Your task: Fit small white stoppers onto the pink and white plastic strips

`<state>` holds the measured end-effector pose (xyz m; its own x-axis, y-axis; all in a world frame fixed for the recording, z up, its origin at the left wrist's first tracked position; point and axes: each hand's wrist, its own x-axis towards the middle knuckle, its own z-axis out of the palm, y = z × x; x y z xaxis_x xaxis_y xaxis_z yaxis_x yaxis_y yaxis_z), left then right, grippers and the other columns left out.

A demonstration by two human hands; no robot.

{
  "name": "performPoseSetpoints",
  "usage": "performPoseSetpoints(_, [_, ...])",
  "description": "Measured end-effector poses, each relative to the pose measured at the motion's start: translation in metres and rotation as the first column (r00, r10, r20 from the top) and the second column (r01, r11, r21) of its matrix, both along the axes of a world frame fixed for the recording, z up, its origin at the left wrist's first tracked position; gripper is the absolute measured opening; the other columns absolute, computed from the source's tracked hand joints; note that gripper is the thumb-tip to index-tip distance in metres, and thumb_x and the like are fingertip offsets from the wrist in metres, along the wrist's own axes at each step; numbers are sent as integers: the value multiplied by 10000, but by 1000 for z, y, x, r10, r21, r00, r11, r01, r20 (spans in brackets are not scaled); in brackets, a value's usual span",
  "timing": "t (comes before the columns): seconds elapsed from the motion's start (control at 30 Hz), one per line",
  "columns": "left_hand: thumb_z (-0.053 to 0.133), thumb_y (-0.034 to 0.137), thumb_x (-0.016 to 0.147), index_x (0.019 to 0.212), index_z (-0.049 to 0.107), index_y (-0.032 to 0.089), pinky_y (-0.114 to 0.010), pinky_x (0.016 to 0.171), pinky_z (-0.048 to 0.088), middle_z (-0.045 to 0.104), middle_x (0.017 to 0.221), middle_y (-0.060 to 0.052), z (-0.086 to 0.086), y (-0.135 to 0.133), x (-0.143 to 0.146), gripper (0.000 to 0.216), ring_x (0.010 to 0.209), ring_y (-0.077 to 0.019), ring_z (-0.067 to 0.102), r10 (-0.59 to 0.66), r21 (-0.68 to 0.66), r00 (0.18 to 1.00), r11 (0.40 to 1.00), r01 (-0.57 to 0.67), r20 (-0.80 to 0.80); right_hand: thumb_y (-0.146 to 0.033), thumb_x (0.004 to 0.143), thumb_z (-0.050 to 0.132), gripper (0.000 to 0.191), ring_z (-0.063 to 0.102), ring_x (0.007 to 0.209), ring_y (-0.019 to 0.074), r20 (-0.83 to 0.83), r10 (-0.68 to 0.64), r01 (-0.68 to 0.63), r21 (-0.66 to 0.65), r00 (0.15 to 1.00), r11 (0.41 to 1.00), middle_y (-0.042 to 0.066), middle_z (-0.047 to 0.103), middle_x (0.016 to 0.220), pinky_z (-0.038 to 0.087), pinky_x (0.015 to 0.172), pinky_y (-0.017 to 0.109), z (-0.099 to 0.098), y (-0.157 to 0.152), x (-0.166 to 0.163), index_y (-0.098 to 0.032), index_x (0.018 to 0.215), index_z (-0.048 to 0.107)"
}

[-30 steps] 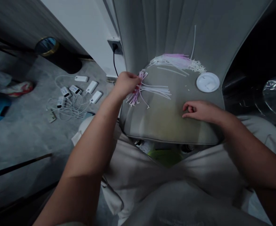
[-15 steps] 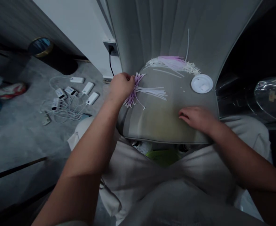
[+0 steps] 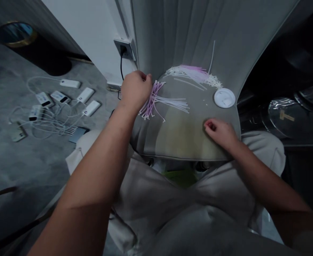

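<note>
A grey cushioned chair seat [image 3: 183, 137] lies in front of me. My left hand [image 3: 135, 89] rests at its left edge, fingers closed over the gathered ends of a bundle of white and purple cable ties [image 3: 163, 103] that fan out to the right. My right hand [image 3: 220, 131] lies on the seat's right side with the fingers curled in; nothing shows in it. A larger heap of white and pink ties [image 3: 194, 73] lies at the back of the seat, and a single white tie [image 3: 212, 53] leans on the backrest.
A white round lid [image 3: 224, 97] sits at the seat's back right. On the grey floor to the left lie several white power banks with tangled cables [image 3: 63, 105] and a wall socket with a black plug [image 3: 124, 49]. A clear plastic object [image 3: 284, 115] is at the right.
My left hand has shifted slightly left to the seat's edge, still on the tie bundle. My right hand has drawn back a little and its fingers have curled in. The camera view has swung.
</note>
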<state>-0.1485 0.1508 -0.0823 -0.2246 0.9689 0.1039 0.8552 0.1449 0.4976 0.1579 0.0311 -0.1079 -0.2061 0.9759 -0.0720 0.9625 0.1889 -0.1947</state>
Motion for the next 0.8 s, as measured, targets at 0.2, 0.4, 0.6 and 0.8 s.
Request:
performPoseSetpoints(0.2, [459, 444, 927, 1003, 764, 192, -401, 810, 473, 771, 1018, -135, -1, 1, -1, 404, 990, -275, 697, -8, 33, 999, 999, 6, 34, -242, 854, 547, 255, 678, 790, 252, -75, -122, 130, 110, 990, 985, 121, 776, 909, 477, 717, 350, 5, 70, 12, -156, 964, 761])
performPoseSetpoints(0.4, [449, 454, 935, 999, 764, 210, -374, 833, 493, 777, 1048, -124, -1, -1, -5, 404, 1003, -270, 696, -21, 54, 998, 998, 18, 61, -260, 846, 565, 284, 681, 795, 257, -109, -126, 137, 99, 986, 986, 127, 783, 888, 482, 722, 352, 2, 97, 11, -146, 970, 794])
performPoseSetpoints(0.6, [436, 454, 949, 1022, 761, 197, -403, 848, 501, 771, 1049, -138, -1, 2, 1, 421, 1019, -294, 700, -58, 51, 997, 997, 56, 45, -250, 837, 568, 293, 680, 794, 240, -158, -108, 123, 88, 981, 988, 106, 786, 899, 483, 739, 347, -2, 96, 17, -155, 989, 801])
performPoseSetpoints(0.8, [432, 458, 959, 1050, 746, 190, -403, 907, 487, 755, 1054, -130, -6, 4, 5, 423, 1059, -286, 692, -60, 23, 998, 998, 59, 33, -217, 848, 502, 341, 695, 855, 255, -190, -50, 79, 148, 980, 986, 106, 794, 943, 502, 780, 351, 2, 96, 27, -157, 1012, 795])
